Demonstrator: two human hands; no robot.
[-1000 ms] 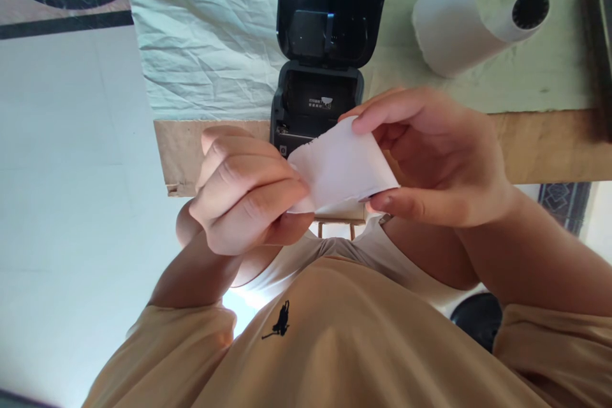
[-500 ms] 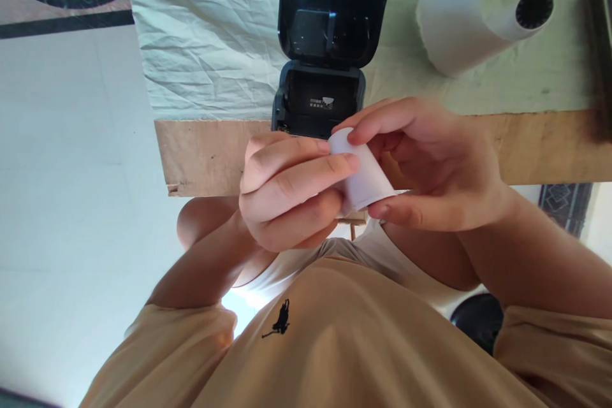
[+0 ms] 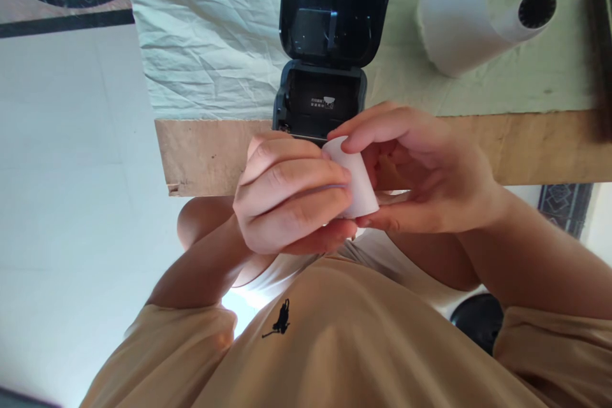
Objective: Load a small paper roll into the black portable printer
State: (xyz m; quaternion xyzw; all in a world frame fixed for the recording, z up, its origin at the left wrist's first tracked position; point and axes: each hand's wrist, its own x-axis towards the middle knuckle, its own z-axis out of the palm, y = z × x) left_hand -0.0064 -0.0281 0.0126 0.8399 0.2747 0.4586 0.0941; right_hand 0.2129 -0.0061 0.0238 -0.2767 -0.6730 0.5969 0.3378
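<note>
Both hands meet in front of the chest over a small paper roll (image 3: 356,182). The left hand (image 3: 291,194) curls its fingers around the near side of the roll, knuckles up. The right hand (image 3: 421,172) pinches the roll's other side, with the index finger across the top and the thumb underneath. Just beyond the hands, at the table edge (image 3: 205,153), stands a black thermal printer (image 3: 329,32) with its lid swung open; its paper bay (image 3: 320,99) shows only a label. Farther off, beyond the right hand, a larger paper roll (image 3: 473,9) lies on the pale cloth (image 3: 210,38).
</note>
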